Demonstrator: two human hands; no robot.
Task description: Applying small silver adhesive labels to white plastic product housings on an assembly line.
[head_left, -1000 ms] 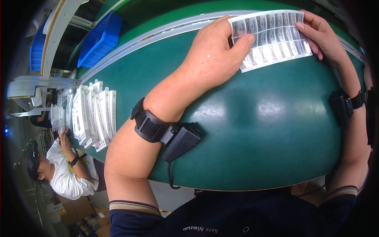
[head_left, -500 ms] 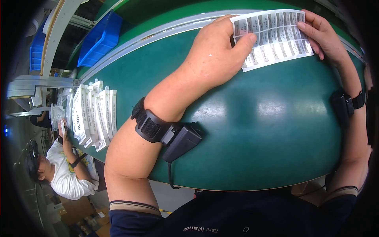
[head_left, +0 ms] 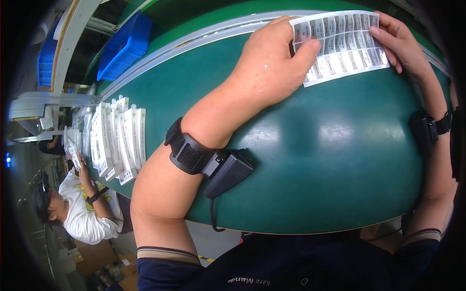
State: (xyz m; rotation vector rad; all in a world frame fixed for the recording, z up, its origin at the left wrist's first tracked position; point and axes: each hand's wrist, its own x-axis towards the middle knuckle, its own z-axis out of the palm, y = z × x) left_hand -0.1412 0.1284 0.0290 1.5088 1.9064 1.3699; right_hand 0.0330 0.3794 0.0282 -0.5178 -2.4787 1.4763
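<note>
Both of my hands hold up a white sheet of labels (head_left: 340,46) above the far side of the green table. Rows of small grey printed stickers cover it, and the lower row looks paler and shinier. My left hand (head_left: 274,60) pinches the sheet's left edge, thumb on the front and the other fingers mostly hidden behind it. At the right edge my right hand (head_left: 395,39) grips with thumb in front, its fingers partly behind the sheet. A black strapped device (head_left: 204,162) sits on my left forearm, and another (head_left: 427,127) is on my right wrist.
White slim boxes (head_left: 121,140) stand in leaning rows on the table's left end, with clear plastic bags (head_left: 80,126) beyond them. Blue bins (head_left: 125,46) are at the far left by a metal rail (head_left: 189,45). A co-worker (head_left: 90,211) at left holds a small white box.
The sheet and both hands have shifted slightly to the right in the picture, as has most of the scene. At left, the co-worker's white box has turned to show more of its face.
</note>
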